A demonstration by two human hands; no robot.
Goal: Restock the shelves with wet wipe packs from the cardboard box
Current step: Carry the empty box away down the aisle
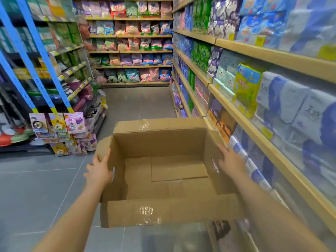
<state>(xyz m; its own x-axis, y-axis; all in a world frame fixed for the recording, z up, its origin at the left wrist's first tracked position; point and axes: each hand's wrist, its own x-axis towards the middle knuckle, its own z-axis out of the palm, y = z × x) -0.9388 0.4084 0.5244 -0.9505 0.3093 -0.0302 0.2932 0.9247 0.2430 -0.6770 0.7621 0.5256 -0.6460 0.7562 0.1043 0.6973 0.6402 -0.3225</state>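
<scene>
From the head view, we've got the cardboard box point(163, 171) held up between our two hands, flaps open and nothing inside but the bare bottom. Our left hand point(99, 172) grips the left wall, thumb curled over the rim. Our right hand point(231, 159) lies flat against the right flap, fingers straight. Just past the right hand, the shelves point(254, 110) are packed with wet wipe packs point(247, 86).

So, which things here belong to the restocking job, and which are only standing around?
Job: empty box, left hand and right hand holding its sides, shelves on the right.
Not job: hanging snack packs, far shelves of bags.
</scene>
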